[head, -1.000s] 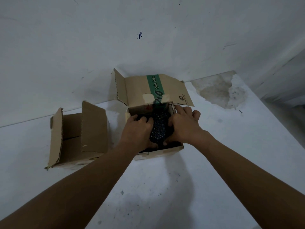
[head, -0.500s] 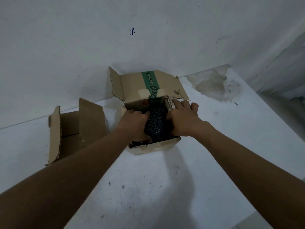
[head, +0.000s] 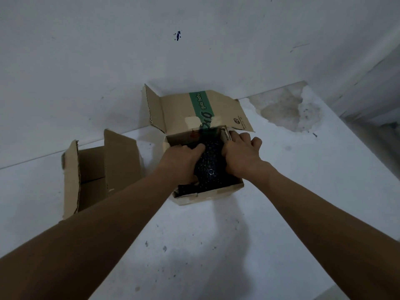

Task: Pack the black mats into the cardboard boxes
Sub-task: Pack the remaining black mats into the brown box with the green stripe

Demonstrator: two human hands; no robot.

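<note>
A cardboard box with a green stripe on its raised rear flap stands against the wall. Inside it bulges a black mat with a bumpy honeycomb surface, folded into a hump. My left hand grips the mat's left side with curled fingers. On the right side my right hand presses and holds the mat, its outer fingers lying over the box's right rim. Part of the mat is hidden under both hands.
A second open cardboard box sits to the left, lying with its flaps spread and nothing visible inside. The white surface runs right to a stained patch and an edge. The wall rises close behind the boxes.
Both hands have stayed on the mat inside the box, shifting slightly as they squeeze it together and down. The camera view has drifted a little.
</note>
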